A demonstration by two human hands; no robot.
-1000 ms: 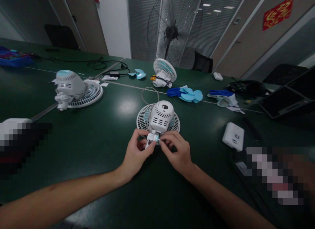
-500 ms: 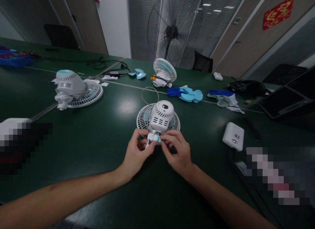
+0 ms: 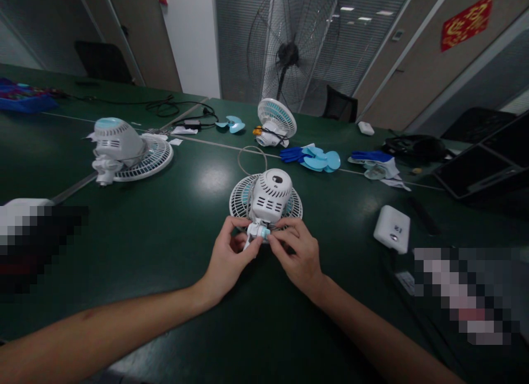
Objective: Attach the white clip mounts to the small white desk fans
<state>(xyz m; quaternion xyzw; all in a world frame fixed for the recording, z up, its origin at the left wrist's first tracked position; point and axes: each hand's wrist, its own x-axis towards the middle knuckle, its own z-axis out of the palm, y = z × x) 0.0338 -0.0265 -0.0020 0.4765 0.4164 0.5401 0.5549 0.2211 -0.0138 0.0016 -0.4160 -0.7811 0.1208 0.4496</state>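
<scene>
A small white desk fan [image 3: 269, 195] lies face down on the green table [image 3: 165, 246], grille against the top and motor housing up. My left hand [image 3: 228, 257] pinches the white neck bracket [image 3: 253, 232] at the fan's near end. My right hand [image 3: 296, 254] is closed on a small light-blue knob [image 3: 265, 232] at the side of that bracket. Both hands touch the fan, thumbs and forefingers pressed together around the joint.
A second white fan [image 3: 124, 150] lies face down at the left, a third [image 3: 275, 121] stands at the back. Blue fan blades [image 3: 318, 159], blue gloves [image 3: 370, 156], a white box [image 3: 392, 228], cables [image 3: 177, 106] and a large floor fan [image 3: 289, 48] surround the spot.
My right hand's fingers have shifted slightly on the blue knob, which sits a little closer to the bracket. The fan and my left hand stay put.
</scene>
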